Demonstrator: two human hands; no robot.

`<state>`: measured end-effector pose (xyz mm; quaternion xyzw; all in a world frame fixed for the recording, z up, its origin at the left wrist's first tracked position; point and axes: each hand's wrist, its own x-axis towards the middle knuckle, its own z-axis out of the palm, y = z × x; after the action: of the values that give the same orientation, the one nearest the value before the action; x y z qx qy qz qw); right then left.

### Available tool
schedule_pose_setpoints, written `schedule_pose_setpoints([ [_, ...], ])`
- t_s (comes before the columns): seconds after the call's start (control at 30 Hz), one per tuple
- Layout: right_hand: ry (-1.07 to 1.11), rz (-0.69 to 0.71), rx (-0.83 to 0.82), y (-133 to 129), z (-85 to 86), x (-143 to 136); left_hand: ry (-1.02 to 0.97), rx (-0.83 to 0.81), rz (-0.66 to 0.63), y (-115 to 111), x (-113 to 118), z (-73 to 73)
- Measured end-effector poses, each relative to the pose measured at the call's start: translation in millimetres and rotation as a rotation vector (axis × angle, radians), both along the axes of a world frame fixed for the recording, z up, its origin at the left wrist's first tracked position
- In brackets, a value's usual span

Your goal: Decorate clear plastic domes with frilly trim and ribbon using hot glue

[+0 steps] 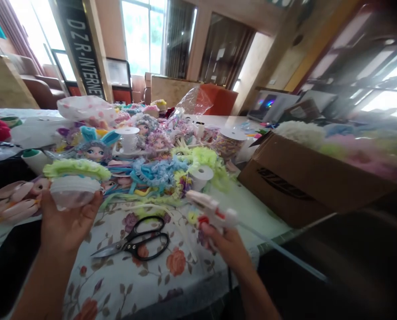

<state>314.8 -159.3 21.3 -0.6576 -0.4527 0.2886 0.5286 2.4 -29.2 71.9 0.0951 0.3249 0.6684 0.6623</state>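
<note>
A translucent plastic bowl (74, 195), rounded side down, sat nearly level in the raised left hand (65, 222), with a lime-green ruffle (77, 169) along its upper rim. The right hand (227, 246) gripped a white hot glue gun (215, 209) (its trigger (203, 220) bright red), nozzle (190, 195) angled up and leftward, a long, pale glue stick (285, 252) jutting from its back.

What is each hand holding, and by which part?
The left hand holds a clear, lime-frilled bowl by its lower sides; the right hand grips a white glue gun by its handle.
</note>
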Motion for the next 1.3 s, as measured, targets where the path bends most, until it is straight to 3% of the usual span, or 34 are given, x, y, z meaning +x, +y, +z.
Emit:
schedule_pose_setpoints([
  [0.07, 0.027, -0.114, -0.059, -7.1, 6.7, 40.0, 0.049, 0.107, 0.036, -1.0, 4.5, -0.5],
  [0.17, -0.126, -0.334, -0.117, -7.6, 12.0, 99.6, 0.076, 0.188, 0.007, -0.1, 8.8, -5.1],
  [0.3, -0.356, -0.54, -0.363, 10.3, 7.5, 155.5, 0.112, 0.269, 0.001, 4.3, 10.3, -13.7],
  [0.53, -0.514, -0.508, -0.43, 54.3, -6.5, 180.3, 0.131, 0.172, -0.026, 4.2, 12.4, -10.5],
  [0.67, -0.592, -0.474, -0.412, 51.9, -6.9, 177.6, 0.111, 0.139, -0.048, 4.7, 12.1, -11.8],
  [0.77, -0.664, -0.485, -0.407, 29.2, -3.2, 163.8, 0.078, 0.147, -0.078, 5.6, 10.3, -15.0],
  [0.83, -0.782, -0.584, -0.365, 12.6, 0.4, 144.0, 0.057, 0.16, -0.106, 6.2, 9.0, -16.4],
  [0.9, -0.837, -0.657, -0.185, 3.5, 5.1, 114.4, 0.049, 0.178, -0.139, 6.8, 7.7, -17.3],
  [0.97, -0.767, -0.488, 0.041, 6.2, 10.9, 76.8, 0.037, 0.2, -0.164, 7.5, 6.9, -17.7],
  [1.1, -0.715, 0.22, 0.302, 43.1, 22.5, -3.2, 0.01, 0.213, -0.135, 7.9, 7.5, -18.2],
  [1.2, -0.831, 0.442, 0.355, 79.0, 27.1, -49.7, 0.023, 0.199, -0.134, 7.6, 9.1, -19.8],
  [1.3, -1.012, 0.525, 0.238, 104.2, 26.7, -78.5, 0.032, 0.192, -0.163, 7.4, 10.9, -22.5],
])
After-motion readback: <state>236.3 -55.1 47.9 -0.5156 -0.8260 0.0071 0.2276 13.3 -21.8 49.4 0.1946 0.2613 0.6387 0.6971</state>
